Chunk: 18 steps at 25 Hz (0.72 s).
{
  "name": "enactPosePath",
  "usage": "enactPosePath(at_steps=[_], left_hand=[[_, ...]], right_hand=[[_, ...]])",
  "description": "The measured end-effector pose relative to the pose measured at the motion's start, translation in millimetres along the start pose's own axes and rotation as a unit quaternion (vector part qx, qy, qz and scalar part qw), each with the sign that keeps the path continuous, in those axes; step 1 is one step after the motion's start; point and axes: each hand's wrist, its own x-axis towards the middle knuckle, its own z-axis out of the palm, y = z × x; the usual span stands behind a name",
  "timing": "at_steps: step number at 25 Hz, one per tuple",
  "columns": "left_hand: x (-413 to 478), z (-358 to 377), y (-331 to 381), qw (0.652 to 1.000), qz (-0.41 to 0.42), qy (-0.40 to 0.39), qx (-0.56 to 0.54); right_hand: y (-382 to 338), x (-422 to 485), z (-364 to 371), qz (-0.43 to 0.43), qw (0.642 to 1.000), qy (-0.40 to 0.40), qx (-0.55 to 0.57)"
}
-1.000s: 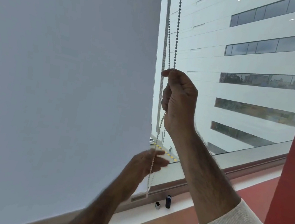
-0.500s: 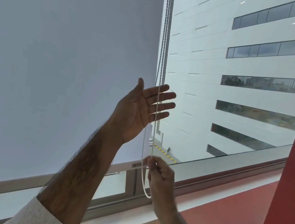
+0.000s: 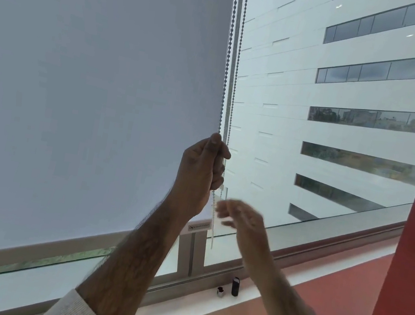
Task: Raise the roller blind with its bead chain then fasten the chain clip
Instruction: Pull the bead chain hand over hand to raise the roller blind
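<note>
Nearest, at the bottom edge: a pale knit sleeve cuff (image 3: 65,309) on the left forearm, bare arm rising up and to the right.

Left hand (image 3: 199,172) closed in a fist around one strand of the bead chain (image 3: 228,59), thumb tip uppermost, pinching the strand just beside the right edge of the roller blind (image 3: 87,96).

Right hand (image 3: 239,215) lower and to the right, blurred, fingers loosely curled, close to the hanging lower loop of the chain; touching or apart, cannot tell, and whether gripping anything, cannot tell.

Below the hands, on the white sill (image 3: 174,314): a small black cylinder (image 3: 235,286) standing upright, and just left of it a smaller dark-and-silver piece (image 3: 220,291), too small to make out.

Behind the hands: blind fabric covering most of the left pane, its bottom bar (image 3: 21,244) slanting above a strip of exposed glass, a small label (image 3: 199,228) at the bar's right end. Two chain strands running side by side from the top of the frame down along the window mullion (image 3: 191,253).

At the right: a red column (image 3: 411,246).

Farthest, through the glass: a white building (image 3: 344,119) with bands of dark windows.
</note>
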Motion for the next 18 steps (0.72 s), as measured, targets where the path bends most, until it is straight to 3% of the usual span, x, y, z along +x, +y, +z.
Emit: enactPosePath(at_steps=[3,7,12,18], left_hand=[[-6,-1,-7,0.997,0.017,0.023,0.069],[-30,0,-38,0.994,0.001,0.038,0.098],[-71,1,-80,0.986,-0.050,0.037,0.152],[-120,-19,-101,0.980,-0.093,0.023,0.173]], right_hand=[[-58,35,1,-0.055,0.994,0.080,0.056],[-131,75,14,-0.126,0.981,0.026,0.146],[-178,96,27,-0.082,0.975,0.008,0.204],[-172,94,38,-0.095,0.969,0.064,0.221]])
